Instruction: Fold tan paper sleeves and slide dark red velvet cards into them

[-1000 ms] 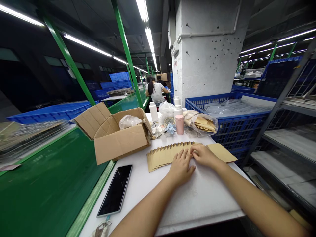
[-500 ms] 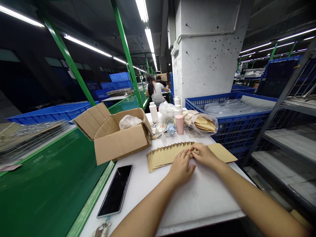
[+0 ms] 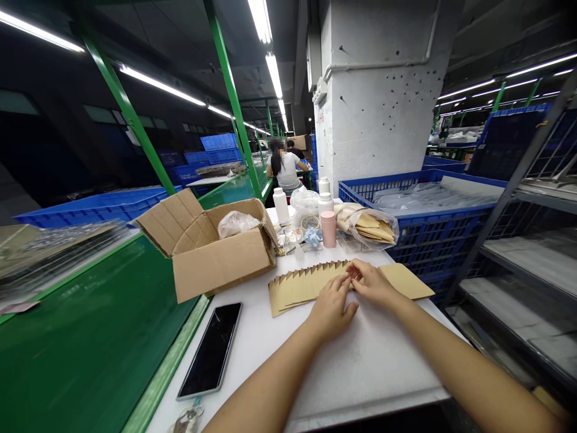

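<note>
The left hand [image 3: 331, 307] lies on the near edge of a fan of kraft paper envelopes [image 3: 302, 287], its fingers slightly spread, while the right hand [image 3: 372, 284] has its fingers curled together, pinching paper at the fan's right end, beside a loose envelope [image 3: 406, 281]. The fan sits toward the far edge of the white tabletop [image 3: 360, 367], with open room on the near side; a smartphone [image 3: 210, 350] lies along the left edge, and a cardboard box [image 3: 216, 252] stands just beyond the fan's left end.

A cardboard box [image 3: 220, 252] is sitting on the far left of the bench [image 3: 360, 373], a smartphone [image 3: 211, 350] is lying nearer, paper envelopes [image 3: 306, 288] are lying right of both, and a plastic crate [image 3: 428, 240] is standing beyond the bench's far right edge.
</note>
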Motion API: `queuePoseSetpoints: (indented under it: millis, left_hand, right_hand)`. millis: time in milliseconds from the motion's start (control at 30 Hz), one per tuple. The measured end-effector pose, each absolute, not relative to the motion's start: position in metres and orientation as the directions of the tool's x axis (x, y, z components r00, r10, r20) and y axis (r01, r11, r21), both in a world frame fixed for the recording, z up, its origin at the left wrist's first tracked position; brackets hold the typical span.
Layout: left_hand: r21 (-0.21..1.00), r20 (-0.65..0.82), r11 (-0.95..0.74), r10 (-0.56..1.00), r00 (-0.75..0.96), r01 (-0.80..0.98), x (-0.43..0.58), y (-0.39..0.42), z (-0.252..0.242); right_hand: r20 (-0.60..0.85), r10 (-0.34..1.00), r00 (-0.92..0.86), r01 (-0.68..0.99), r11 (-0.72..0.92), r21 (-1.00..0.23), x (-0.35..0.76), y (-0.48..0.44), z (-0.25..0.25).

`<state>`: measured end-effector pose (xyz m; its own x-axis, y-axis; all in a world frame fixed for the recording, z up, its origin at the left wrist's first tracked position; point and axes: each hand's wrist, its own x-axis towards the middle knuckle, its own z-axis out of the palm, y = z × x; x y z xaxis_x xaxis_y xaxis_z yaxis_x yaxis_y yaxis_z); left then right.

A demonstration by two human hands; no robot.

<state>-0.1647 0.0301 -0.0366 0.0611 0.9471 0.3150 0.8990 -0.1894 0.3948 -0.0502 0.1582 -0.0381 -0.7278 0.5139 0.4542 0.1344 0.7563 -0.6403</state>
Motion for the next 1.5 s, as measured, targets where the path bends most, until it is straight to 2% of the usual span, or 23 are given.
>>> queuePoseSetpoints:
  millis: [367, 1167, 1500]
  left_hand:
    - [0.414, 0.316, -0.194, 0.947, 0.060, 0.889, -0.1642, 0.0286, -0.0362]
    - [0.408, 0.311, -0.190, 0.948, 0.060, 0.893, -0.1639, 0.0276, -0.0357]
    - [0.412, 0.375, -0.039, 0.918, -0.131, 0.910, -0.1689, 0.0309, -0.0324]
  right_hand:
    - [0.426, 0.486, -0.763, 0.182, 0.794, -0.580, -0.0493, 0.1576, -0.0380]
    - [0.433, 0.479, -0.764, 0.154, 0.787, -0.598, -0.0498, 0.1585, -0.0385]
    - [0.486, 0.550, -0.679, 0.173, 0.764, -0.622, -0.0502, 0.1645, -0.0430]
